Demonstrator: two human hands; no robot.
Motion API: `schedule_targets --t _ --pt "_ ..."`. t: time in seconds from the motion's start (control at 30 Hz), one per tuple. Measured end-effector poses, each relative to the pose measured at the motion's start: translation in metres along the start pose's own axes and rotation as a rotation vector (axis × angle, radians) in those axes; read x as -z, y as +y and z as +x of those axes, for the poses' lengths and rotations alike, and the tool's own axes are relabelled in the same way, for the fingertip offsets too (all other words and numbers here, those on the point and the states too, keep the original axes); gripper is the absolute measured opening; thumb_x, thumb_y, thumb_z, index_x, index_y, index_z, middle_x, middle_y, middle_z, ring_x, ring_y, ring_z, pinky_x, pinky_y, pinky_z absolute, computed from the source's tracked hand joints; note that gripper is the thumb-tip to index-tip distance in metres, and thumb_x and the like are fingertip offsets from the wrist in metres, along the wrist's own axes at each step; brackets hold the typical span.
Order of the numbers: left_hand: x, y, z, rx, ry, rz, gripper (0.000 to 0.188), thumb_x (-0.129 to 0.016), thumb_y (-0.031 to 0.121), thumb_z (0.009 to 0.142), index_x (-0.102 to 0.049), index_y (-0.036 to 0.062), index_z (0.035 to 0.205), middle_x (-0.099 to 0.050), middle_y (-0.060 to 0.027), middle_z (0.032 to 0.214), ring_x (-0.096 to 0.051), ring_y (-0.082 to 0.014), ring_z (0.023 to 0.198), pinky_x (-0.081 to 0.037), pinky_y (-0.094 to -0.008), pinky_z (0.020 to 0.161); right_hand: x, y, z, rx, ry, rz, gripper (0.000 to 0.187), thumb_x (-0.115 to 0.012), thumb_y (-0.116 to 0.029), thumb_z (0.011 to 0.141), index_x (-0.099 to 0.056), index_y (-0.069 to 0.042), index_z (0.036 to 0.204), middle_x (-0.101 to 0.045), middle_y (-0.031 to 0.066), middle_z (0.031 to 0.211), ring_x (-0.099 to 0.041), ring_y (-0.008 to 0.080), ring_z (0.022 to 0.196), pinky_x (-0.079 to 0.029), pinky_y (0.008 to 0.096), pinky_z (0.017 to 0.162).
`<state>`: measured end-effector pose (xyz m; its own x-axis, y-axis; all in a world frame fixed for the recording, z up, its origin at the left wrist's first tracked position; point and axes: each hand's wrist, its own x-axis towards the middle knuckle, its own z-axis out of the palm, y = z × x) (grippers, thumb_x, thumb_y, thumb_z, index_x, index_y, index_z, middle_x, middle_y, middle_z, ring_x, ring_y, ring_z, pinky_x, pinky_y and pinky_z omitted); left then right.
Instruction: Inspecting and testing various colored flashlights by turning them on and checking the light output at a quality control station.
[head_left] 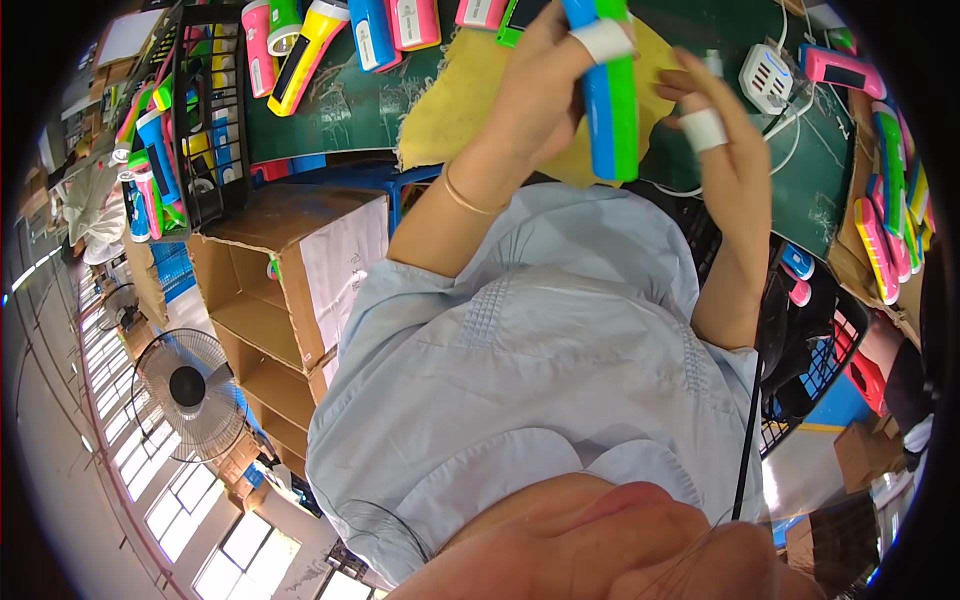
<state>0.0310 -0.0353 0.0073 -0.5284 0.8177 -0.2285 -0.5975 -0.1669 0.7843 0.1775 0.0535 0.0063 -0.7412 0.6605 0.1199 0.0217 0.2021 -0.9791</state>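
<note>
My left hand (pixel 540 95) is closed around a blue and green flashlight (pixel 610 125), held upright in the view above a yellow cloth (pixel 455 95). White tape wraps one of its fingers. My right hand (pixel 728 135) is just to the right of the flashlight, apart from it, with fingers loosely bent and spread and nothing seen in them. It also has white tape on a finger and is slightly blurred. Part of the flashlight's upper end runs out of the picture.
Several coloured flashlights (pixel 372 35) lie along the green table (pixel 330 120). A white charging hub (pixel 767 78) with cables sits at right, near a pink flashlight (pixel 840 70). A black crate (pixel 213 120) and a cardboard box (pixel 850 235) hold more. A cardboard shelf (pixel 290 220) and fan (pixel 187 385) stand left.
</note>
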Motion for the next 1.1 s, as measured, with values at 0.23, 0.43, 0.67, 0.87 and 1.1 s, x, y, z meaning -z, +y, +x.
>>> schedule_targets --t 0.23,0.43,0.67,0.87,1.1 --pt "-0.019 0.006 0.013 -0.092 0.105 -0.080 0.043 -0.044 0.044 0.091 -0.054 0.0036 0.098 -0.057 -0.0060 0.073 -0.056 -0.0136 0.061 -0.046 -0.0255 0.053 -0.010 0.021 0.006 -0.280 -0.346 0.294 0.041 -0.059 -0.022 0.086 -0.054 0.007 0.114 -0.059 0.0055 0.092 -0.052 0.0090 0.083 -0.042 0.0233 0.074" --pt "-0.019 -0.009 0.015 -0.396 0.259 0.305 0.055 -0.028 0.050 0.094 -0.057 0.0038 0.089 -0.058 -0.0037 0.071 -0.054 -0.0120 0.059 -0.043 -0.0227 0.051 -0.021 0.026 0.022 -0.271 -0.286 0.453 0.043 -0.065 -0.024 0.083 -0.056 0.005 0.114 -0.059 0.0043 0.099 -0.053 0.0097 0.089 -0.042 0.0241 0.081" --pt "0.002 0.008 0.031 -0.186 -0.304 -0.364 0.074 -0.016 0.062 0.088 -0.051 0.0009 0.108 -0.059 -0.0107 0.082 -0.058 -0.0207 0.067 -0.049 -0.0296 0.058 -0.029 0.015 0.023 -0.322 -0.489 0.369 0.046 -0.064 -0.031 0.082 -0.055 0.005 0.110 -0.058 0.0023 0.084 -0.052 0.0087 0.074 -0.043 0.0227 0.067" --pt "-0.008 0.001 0.017 -0.096 -0.137 -0.316 0.060 -0.037 0.053 0.090 -0.041 0.0036 0.124 -0.054 -0.0143 0.107 -0.056 -0.0278 0.096 -0.046 -0.0404 0.087 -0.035 0.013 0.010 0.317 0.304 -0.592 0.044 -0.073 -0.030 0.071 -0.051 -0.002 0.096 -0.053 0.0107 0.076 -0.055 0.0274 0.065 -0.045 0.0348 0.053" --pt "0.012 -0.011 0.020 -0.238 -0.278 -0.161 0.046 -0.062 0.024 0.084 -0.043 -0.0012 0.118 -0.056 -0.0141 0.103 -0.059 -0.0258 0.093 -0.050 -0.0351 0.080 -0.041 0.003 0.002 0.343 0.276 -0.581 0.041 -0.072 -0.029 0.072 -0.050 -0.002 0.094 -0.053 0.0103 0.076 -0.056 0.0269 0.065 -0.044 0.0338 0.051"
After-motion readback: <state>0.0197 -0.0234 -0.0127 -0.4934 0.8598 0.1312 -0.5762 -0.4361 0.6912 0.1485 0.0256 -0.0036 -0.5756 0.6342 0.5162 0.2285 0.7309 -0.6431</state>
